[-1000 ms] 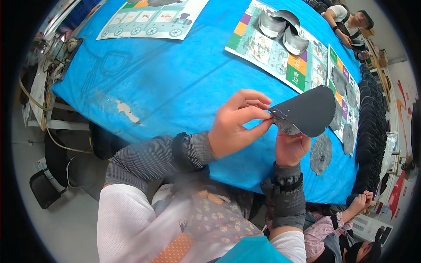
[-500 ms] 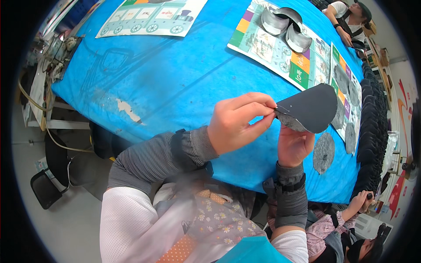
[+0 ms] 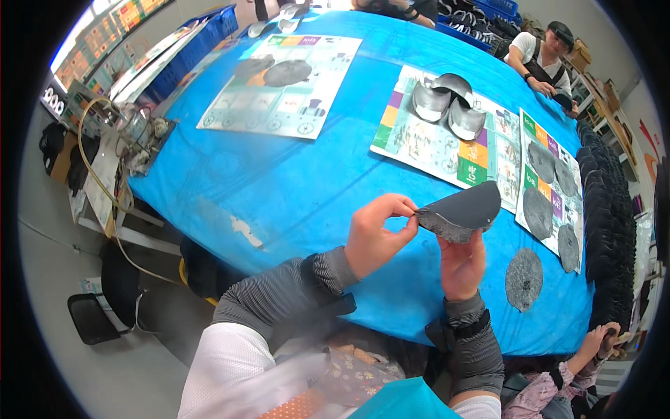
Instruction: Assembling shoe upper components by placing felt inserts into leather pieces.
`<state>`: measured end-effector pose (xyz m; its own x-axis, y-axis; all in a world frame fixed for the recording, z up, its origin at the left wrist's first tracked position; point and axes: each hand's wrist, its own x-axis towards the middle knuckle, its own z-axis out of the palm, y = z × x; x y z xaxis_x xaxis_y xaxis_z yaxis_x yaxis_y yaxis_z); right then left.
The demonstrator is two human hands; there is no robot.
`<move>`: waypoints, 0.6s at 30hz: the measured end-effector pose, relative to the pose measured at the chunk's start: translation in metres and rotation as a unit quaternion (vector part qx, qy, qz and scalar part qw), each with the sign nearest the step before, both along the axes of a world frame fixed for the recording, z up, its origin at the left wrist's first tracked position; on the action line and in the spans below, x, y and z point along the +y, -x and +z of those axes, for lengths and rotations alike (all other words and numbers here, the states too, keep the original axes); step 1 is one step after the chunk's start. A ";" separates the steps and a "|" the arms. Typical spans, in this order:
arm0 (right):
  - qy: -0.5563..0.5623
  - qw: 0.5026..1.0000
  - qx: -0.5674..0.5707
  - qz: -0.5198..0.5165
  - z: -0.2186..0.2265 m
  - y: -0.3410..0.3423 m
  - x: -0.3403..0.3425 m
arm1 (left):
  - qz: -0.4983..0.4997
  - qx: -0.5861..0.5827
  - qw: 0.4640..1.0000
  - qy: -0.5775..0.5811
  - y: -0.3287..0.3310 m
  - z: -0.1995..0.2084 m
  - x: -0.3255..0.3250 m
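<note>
Over the near part of the blue-covered table I hold up a dark cap visor [image 3: 464, 206], curved, with a rough grey layer along its lower edge. My left hand [image 3: 372, 237] pinches the visor's left tip between thumb and fingers. My right hand [image 3: 460, 269] grips it from below near its right half, the fingers partly hidden behind it. Right of that hand, a speckled grey oval piece [image 3: 523, 279] lies flat on the blue cover [image 3: 293, 188].
Beyond my hands, several curved visors [image 3: 451, 105] rest on a printed board [image 3: 398, 133]. Another board [image 3: 522, 199] at right bears several grey ovals; a third [image 3: 244, 115] lies far left. A long row of stacked black visors [image 3: 606, 223] lines the right edge. Other people work around the table.
The view has tipped upward, showing more of the far table. The visor has turned a little, so more of its grey layer shows; both hands keep their hold.
</note>
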<state>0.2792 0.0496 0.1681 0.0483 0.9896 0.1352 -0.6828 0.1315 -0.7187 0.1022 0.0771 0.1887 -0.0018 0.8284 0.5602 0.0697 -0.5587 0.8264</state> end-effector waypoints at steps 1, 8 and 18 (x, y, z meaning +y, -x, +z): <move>0.004 1.000 -0.007 0.007 -0.001 -0.003 0.000 | -0.006 0.004 1.000 -0.006 -0.002 0.001 0.000; 0.013 1.000 -0.004 -0.015 0.008 0.000 0.003 | -0.038 -0.077 0.994 0.074 -0.005 -0.014 0.007; 0.085 0.995 -0.034 0.028 -0.003 -0.001 0.001 | -0.062 0.050 0.995 0.067 -0.009 -0.003 0.010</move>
